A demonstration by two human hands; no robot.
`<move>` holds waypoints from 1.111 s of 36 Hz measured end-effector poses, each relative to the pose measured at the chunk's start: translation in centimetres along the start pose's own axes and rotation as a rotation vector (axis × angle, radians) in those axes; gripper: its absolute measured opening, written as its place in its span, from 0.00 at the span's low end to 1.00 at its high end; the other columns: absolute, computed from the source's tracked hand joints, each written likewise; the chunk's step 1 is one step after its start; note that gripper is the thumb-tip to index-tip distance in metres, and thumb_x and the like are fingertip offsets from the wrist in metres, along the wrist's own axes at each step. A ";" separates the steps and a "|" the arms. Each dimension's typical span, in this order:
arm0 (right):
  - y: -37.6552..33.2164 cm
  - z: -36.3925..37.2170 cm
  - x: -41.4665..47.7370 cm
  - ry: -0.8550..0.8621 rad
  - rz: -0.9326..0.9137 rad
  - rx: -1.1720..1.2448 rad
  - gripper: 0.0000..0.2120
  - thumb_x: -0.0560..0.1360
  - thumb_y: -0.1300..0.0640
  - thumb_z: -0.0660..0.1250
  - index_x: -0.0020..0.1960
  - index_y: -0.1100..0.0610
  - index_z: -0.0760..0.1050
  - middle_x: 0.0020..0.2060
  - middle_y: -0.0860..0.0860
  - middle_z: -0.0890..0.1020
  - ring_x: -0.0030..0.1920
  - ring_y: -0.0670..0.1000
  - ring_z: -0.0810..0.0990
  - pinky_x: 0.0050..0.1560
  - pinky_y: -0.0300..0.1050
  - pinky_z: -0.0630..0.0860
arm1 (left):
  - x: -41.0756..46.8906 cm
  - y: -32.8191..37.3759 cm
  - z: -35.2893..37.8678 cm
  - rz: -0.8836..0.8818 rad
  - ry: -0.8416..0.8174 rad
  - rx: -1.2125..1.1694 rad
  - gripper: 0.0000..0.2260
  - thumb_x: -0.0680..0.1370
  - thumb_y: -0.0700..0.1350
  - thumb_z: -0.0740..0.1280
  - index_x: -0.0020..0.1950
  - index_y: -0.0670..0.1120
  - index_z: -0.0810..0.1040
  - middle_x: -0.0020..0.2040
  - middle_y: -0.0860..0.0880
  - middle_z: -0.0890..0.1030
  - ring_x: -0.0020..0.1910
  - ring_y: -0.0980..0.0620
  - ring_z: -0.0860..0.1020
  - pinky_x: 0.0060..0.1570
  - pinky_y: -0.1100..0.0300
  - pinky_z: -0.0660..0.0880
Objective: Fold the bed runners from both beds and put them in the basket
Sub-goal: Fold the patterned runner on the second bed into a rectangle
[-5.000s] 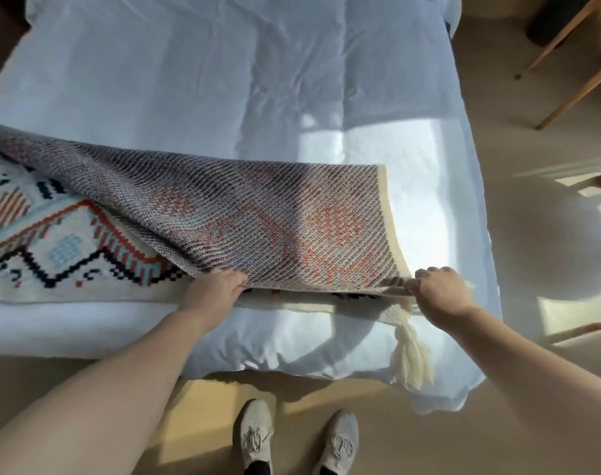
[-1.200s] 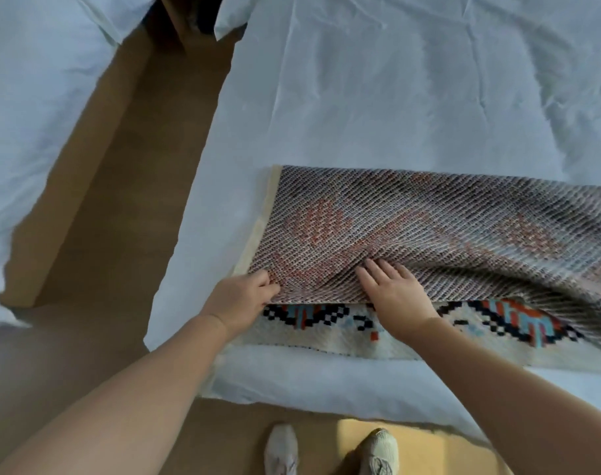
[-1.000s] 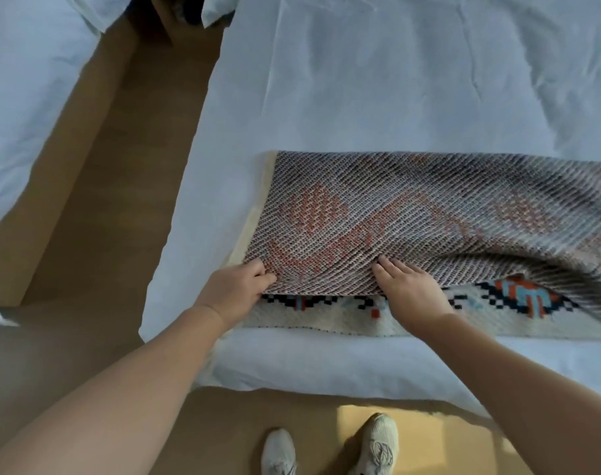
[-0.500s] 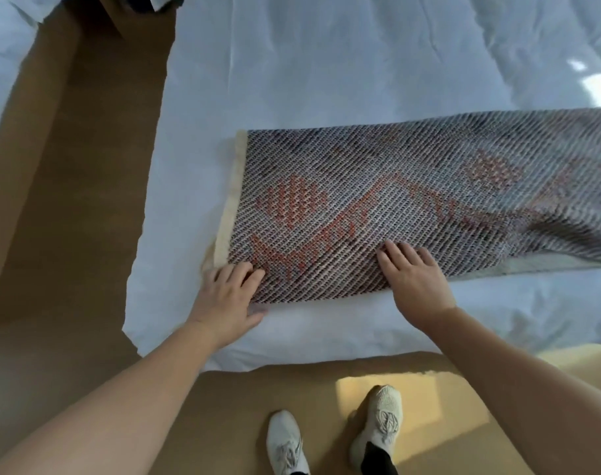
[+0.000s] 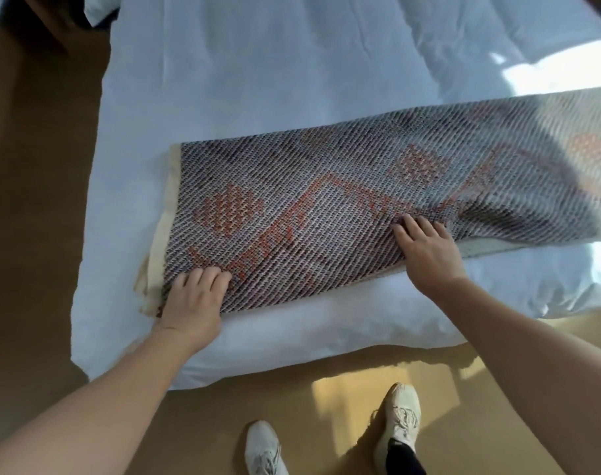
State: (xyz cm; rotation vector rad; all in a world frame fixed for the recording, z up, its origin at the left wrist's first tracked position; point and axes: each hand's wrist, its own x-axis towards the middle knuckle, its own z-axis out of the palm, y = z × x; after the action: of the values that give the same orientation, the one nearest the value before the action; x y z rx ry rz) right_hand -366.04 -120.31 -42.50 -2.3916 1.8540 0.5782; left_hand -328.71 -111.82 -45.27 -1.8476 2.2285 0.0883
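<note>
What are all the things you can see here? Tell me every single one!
Bed runner: one, grey-brown weave with orange-red shapes and a cream edge, folded on the bed.
Bed: one, white cover, under the runner.
Floor: tan, around the bed.
Shoes: two, off-white, on the floor by the bed.
Left hand: one, pressing the runner's near left corner.
Right hand: one, flat on the runner's near edge.

Grey-and-orange woven runner (image 5: 326, 207), white bedding (image 5: 258, 63)

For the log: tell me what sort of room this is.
Probably a bedroom: a white-covered bed, a woven runner folded on it, brown floor beside.
</note>
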 end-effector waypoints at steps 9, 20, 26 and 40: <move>7.7 2.7 0.7 0.111 0.087 0.071 0.33 0.77 0.62 0.59 0.78 0.58 0.50 0.77 0.60 0.51 0.77 0.61 0.47 0.75 0.59 0.45 | 5.8 15.3 -2.1 0.201 0.063 -0.066 0.32 0.65 0.42 0.70 0.68 0.44 0.64 0.65 0.42 0.74 0.65 0.42 0.66 0.66 0.46 0.57; 13.9 4.0 -0.4 -0.007 -0.149 0.163 0.27 0.80 0.59 0.49 0.78 0.59 0.49 0.78 0.57 0.52 0.77 0.57 0.50 0.76 0.56 0.46 | 11.0 28.9 -6.7 0.104 -0.118 -0.209 0.34 0.77 0.39 0.53 0.77 0.46 0.36 0.78 0.48 0.37 0.75 0.49 0.34 0.73 0.51 0.32; 17.0 4.8 -0.3 -0.064 -0.332 0.200 0.31 0.78 0.41 0.38 0.79 0.52 0.49 0.78 0.55 0.49 0.78 0.57 0.44 0.75 0.58 0.39 | 13.0 30.2 -8.6 0.076 -0.072 -0.416 0.31 0.75 0.46 0.48 0.78 0.48 0.48 0.79 0.50 0.44 0.76 0.54 0.40 0.74 0.55 0.37; 26.3 8.9 4.1 0.022 -0.049 0.205 0.37 0.77 0.33 0.35 0.78 0.54 0.39 0.77 0.52 0.40 0.76 0.52 0.35 0.76 0.56 0.37 | 21.2 37.0 -6.6 0.081 -0.066 -0.197 0.32 0.78 0.62 0.38 0.76 0.46 0.36 0.78 0.44 0.37 0.76 0.47 0.35 0.73 0.44 0.35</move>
State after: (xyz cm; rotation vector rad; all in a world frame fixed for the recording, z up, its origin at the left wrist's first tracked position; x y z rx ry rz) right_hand -392.34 -128.87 -47.38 -2.3109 1.7619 0.3400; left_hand -369.36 -126.26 -47.65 -1.8199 2.3210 0.3911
